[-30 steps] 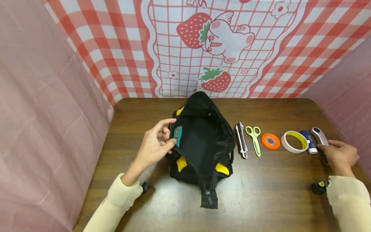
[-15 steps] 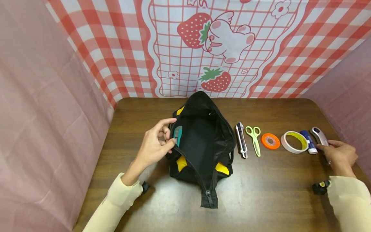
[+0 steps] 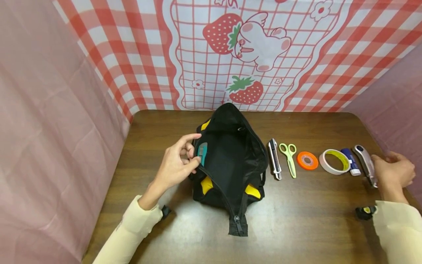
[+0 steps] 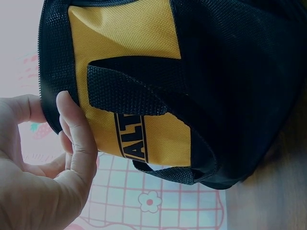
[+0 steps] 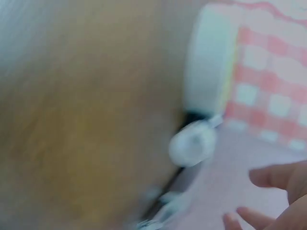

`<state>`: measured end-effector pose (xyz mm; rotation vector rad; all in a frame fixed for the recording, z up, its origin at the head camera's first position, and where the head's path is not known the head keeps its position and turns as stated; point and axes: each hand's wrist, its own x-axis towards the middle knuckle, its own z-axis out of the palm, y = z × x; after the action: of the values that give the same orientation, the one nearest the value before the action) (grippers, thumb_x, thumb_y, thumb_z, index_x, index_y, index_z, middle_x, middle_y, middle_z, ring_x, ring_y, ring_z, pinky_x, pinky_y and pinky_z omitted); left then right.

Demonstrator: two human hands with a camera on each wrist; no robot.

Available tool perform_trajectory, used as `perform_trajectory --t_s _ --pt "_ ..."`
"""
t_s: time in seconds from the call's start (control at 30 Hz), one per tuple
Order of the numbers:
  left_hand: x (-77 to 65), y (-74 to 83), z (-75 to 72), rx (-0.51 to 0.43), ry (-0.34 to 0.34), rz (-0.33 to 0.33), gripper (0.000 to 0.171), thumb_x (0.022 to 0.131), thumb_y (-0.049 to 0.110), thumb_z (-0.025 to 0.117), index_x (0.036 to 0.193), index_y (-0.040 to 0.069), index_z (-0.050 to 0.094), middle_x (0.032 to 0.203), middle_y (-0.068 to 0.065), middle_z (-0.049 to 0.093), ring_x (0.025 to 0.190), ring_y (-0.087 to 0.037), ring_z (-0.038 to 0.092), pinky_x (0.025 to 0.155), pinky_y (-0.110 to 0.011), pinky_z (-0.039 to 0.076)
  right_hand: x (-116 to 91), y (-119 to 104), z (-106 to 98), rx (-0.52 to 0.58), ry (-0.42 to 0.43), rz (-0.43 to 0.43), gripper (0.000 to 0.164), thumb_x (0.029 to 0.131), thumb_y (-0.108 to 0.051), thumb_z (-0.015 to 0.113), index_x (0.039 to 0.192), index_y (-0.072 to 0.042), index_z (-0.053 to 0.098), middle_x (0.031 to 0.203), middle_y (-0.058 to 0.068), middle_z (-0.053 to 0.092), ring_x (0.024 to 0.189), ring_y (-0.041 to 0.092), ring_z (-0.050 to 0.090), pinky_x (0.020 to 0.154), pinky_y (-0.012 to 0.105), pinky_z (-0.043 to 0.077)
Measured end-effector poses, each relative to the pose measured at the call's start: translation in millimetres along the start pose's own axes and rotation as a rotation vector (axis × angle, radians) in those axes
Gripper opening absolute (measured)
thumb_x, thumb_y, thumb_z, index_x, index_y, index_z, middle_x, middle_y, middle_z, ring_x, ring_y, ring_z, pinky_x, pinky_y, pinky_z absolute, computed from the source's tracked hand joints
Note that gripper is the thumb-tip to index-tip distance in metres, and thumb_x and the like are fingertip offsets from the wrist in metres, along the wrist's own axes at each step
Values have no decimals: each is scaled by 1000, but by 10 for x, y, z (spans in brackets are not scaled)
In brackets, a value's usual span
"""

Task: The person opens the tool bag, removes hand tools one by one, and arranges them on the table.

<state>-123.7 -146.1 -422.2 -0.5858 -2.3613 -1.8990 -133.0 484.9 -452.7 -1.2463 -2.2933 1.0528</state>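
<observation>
A black and yellow tool bag [image 3: 227, 165] lies unzipped on the table, its mouth spread wide. My left hand [image 3: 176, 161] pinches the bag's left rim between thumb and fingers; in the left wrist view the fingers [image 4: 79, 139] overlap the zipper edge. Inside, by that rim, sits a teal box cutter [image 3: 202, 154]. At the far right my right hand [image 3: 393, 174] is beside a grey utility knife [image 3: 365, 165], holding nothing. The right wrist view is blurred and shows the fingers spread apart from the knife.
Left of the grey knife lie a blue glue stick [image 3: 351, 161], a white tape roll [image 3: 334, 162], an orange tape disc [image 3: 307, 160], green scissors [image 3: 289, 159] and a white-black snap-off cutter [image 3: 274, 159]. A checked cloth [image 3: 138, 73] hangs behind the table.
My right hand has let go of the grey utility knife and drawn off to the right. The left hand keeps its pinch on the bag rim.
</observation>
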Motion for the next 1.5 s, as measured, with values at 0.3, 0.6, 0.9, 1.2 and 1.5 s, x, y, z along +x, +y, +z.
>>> perform_trajectory --t_s 0.3,0.6,0.9,1.2,1.5 --pt "-15 10 -12 1 4 -10 62 91 -10 75 149 8 63 90 -15 52 65 -22 66 54 -38 68 -562 -736 61 488 71 -213 41 93 -2 75 123 -29 80 95 -21 63 87 -7 58 78 4 47" --pt "-10 -6 -9 -2 -3 -1 63 91 -10 75 150 8 62 90 -13 52 65 -22 66 54 -38 68 -1279 -1167 264 785 -267 -459 35 93 12 78 124 -2 82 98 -3 77 85 5 71 73 7 59" --pt "-12 26 -10 -5 -6 -6 63 91 -10 75 150 7 63 90 -14 51 65 -23 67 54 -39 68 -1973 -1598 434 542 -449 -786 38 97 8 77 132 -7 79 105 -9 77 91 5 71 75 10 57" --pt "3 37 1 -9 -12 -2 63 91 -11 74 150 7 62 90 -14 52 65 -23 66 53 -40 68 -2404 -1807 608 446 -686 -918 35 100 5 75 135 -1 74 105 -11 76 93 6 72 74 13 58" --pt "-5 41 23 -13 -6 -13 63 90 -11 74 150 5 62 89 -14 52 64 -23 66 53 -40 68 -2703 -1966 1055 281 -1087 -786 40 105 -5 73 145 -1 67 120 14 71 102 18 73 86 22 63"
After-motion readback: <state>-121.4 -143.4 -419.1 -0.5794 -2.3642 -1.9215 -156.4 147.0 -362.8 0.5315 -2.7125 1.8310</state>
